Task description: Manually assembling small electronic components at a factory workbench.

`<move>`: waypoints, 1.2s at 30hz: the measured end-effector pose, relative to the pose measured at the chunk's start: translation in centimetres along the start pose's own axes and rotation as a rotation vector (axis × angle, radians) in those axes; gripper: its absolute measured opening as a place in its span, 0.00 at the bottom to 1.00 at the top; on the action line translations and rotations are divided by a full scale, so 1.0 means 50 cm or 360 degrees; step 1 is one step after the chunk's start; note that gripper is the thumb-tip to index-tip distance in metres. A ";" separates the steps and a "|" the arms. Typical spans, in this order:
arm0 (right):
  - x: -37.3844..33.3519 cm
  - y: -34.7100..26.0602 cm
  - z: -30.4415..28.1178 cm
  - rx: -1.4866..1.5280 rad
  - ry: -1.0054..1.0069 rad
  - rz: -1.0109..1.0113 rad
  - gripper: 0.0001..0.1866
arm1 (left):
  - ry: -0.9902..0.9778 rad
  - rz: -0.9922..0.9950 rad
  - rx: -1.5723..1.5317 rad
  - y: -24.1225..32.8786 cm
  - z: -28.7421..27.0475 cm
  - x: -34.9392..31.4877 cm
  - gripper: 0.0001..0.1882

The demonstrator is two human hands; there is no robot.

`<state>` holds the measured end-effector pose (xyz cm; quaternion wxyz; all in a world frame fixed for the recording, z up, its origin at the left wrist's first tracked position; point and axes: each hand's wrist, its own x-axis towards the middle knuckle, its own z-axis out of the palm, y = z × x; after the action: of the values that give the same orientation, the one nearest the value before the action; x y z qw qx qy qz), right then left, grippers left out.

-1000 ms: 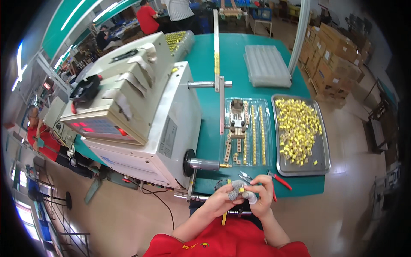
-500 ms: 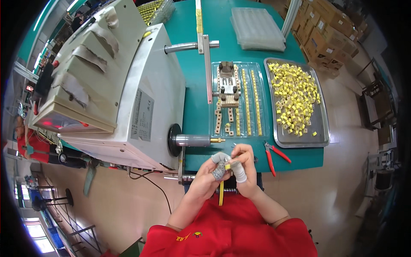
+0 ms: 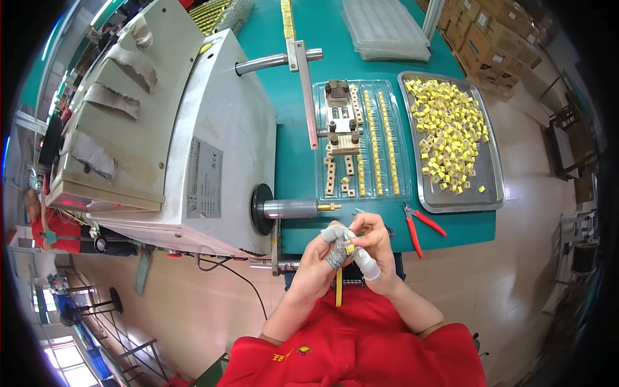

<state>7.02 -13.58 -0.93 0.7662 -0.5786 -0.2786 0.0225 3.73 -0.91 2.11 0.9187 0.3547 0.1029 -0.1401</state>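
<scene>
My left hand (image 3: 314, 269), with cloth wrapped round its fingertips, pinches a small yellow-taped coil bobbin (image 3: 350, 248) just in front of the bench edge. My right hand (image 3: 382, 266) meets it from the other side, thumb and forefinger closed at the top of the bobbin. One of the right fingers wears a white wrap too. Whether the right fingertips grip the bobbin itself or a fine wire on it is too small to see. A yellow tape strip (image 3: 339, 289) hangs below the hands.
Left stands a white winding machine (image 3: 242, 155) with a protruding spindle (image 3: 293, 209). A clear plastic tray (image 3: 405, 184) holds rows of bobbins under a metal fixture (image 3: 342, 116). Right of it, a metal tray (image 3: 491, 187) carries piled yellow bobbins. Red-handled cutters (image 3: 431, 224) lie near the edge.
The view has shifted slightly. Both hands stay together at the bobbin, and the right fingertips have come closer over its top.
</scene>
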 end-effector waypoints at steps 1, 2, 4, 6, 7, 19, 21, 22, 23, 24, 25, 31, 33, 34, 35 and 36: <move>0.002 -0.002 -0.001 0.0004 0.0007 -0.0001 0.09 | -0.0015 0.0064 0.0064 0.000 0.000 0.001 0.08; 0.005 -0.006 -0.002 0.0092 -0.0016 0.0019 0.09 | -0.0032 0.0130 0.0128 0.000 0.000 0.002 0.08; 0.010 -0.011 -0.001 0.0181 -0.0038 0.0034 0.09 | -0.0030 0.0146 0.0154 0.001 -0.001 0.003 0.08; 0.013 -0.015 0.000 0.0487 -0.0047 0.0185 0.09 | -0.0033 0.0168 0.0178 0.003 0.000 0.003 0.07; 0.014 -0.014 -0.001 0.0482 -0.0045 0.0174 0.09 | -0.0046 0.0204 0.0189 0.004 0.001 0.005 0.07; 0.044 -0.058 -0.024 -0.0840 -0.0089 -0.0289 0.17 | -0.0225 0.0059 -0.0166 0.012 -0.009 -0.001 0.12; 0.045 -0.055 -0.031 -0.0905 -0.0035 -0.0357 0.16 | -0.0109 0.0024 -0.0097 0.016 0.005 -0.005 0.12; 0.049 -0.056 -0.037 -0.0960 -0.0038 -0.0433 0.15 | -0.0136 -0.0038 -0.0112 0.015 0.001 -0.006 0.13; 0.051 -0.058 -0.040 -0.1014 -0.0042 -0.0509 0.14 | -0.0161 -0.0100 -0.0127 0.014 -0.002 -0.007 0.13; 0.050 -0.056 -0.040 -0.1021 -0.0034 -0.0513 0.14 | -0.0171 -0.0104 -0.0123 0.015 -0.001 -0.007 0.13; 0.049 -0.053 -0.039 -0.1020 -0.0034 -0.0550 0.14 | -0.0155 -0.0106 -0.0133 0.016 0.001 -0.008 0.13; 0.041 -0.048 -0.021 -0.0891 0.0041 -0.0553 0.14 | -0.0172 -0.0056 -0.0036 0.011 0.001 -0.015 0.12; 0.042 -0.048 -0.011 -0.0857 0.0073 -0.0514 0.14 | -0.0157 -0.0005 0.0015 0.010 0.002 -0.018 0.11; 0.041 -0.046 -0.007 -0.0790 0.0098 -0.0424 0.13 | -0.0152 0.0113 0.0142 0.008 0.002 -0.016 0.11; 0.040 -0.044 -0.005 -0.0722 0.0122 -0.0333 0.13 | -0.0145 0.0230 0.0270 0.009 0.008 -0.013 0.10; 0.038 -0.038 -0.004 -0.0678 0.0104 -0.0304 0.13 | -0.0098 0.0284 0.0373 0.013 0.019 -0.014 0.09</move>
<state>8.19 -13.71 1.52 0.6341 -0.6986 -0.3056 -0.1283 3.38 -0.98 3.40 0.8825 0.4629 0.0255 -0.0797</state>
